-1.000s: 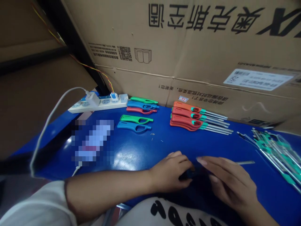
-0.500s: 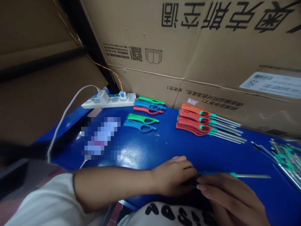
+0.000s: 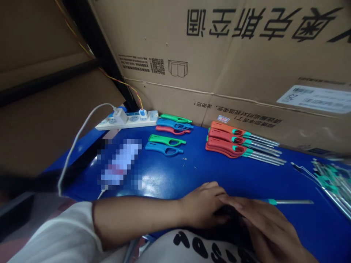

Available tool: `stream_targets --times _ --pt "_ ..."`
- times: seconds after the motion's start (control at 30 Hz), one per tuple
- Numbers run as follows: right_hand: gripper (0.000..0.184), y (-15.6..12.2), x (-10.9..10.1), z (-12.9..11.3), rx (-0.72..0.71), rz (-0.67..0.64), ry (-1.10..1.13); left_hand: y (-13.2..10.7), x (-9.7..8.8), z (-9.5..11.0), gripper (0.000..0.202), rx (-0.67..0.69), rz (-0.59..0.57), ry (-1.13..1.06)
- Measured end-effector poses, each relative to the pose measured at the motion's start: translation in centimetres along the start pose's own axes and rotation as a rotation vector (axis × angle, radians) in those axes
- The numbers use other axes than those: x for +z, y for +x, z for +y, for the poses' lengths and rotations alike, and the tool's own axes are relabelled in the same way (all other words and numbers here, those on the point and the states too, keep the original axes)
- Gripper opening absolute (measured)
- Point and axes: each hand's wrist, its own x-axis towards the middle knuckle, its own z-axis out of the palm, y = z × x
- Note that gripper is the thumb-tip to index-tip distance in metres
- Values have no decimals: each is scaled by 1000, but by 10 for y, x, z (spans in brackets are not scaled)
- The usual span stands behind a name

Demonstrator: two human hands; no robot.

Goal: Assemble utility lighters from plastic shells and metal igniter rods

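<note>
Hands: left hand (image 3: 205, 206) curled, right hand (image 3: 270, 219) now meeting it
Grip: contents hidden, cannot tell
Tube (image 3: 294, 202): just beyond; seemingly two-handed work

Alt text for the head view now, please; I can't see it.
A left hand and right hand meet over a blue table, anything between them too dark to tell; a metal rod shows beyond the right hand. Behind lie coloured handles and stacked rod-tipped lighters; more rods are piled at far right.
</note>
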Motion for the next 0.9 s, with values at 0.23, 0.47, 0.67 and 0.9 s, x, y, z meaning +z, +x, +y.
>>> stream_targets --times 0.23,0.47,0.67,0.9 --pt "26 19 1 -11 -71 88 -21 2 -9 5 23 -10 -54 -5" --pt "16 10 2 -2 -9 222 -102 2 -1 4 18 -3 20 13" --pt "42 5 -8 0 54 10 55 4 -9 11 19 -22 43 -21" --pt "32 13 -3 -10 -7 50 45 15 -14 18 17 40 31 10"
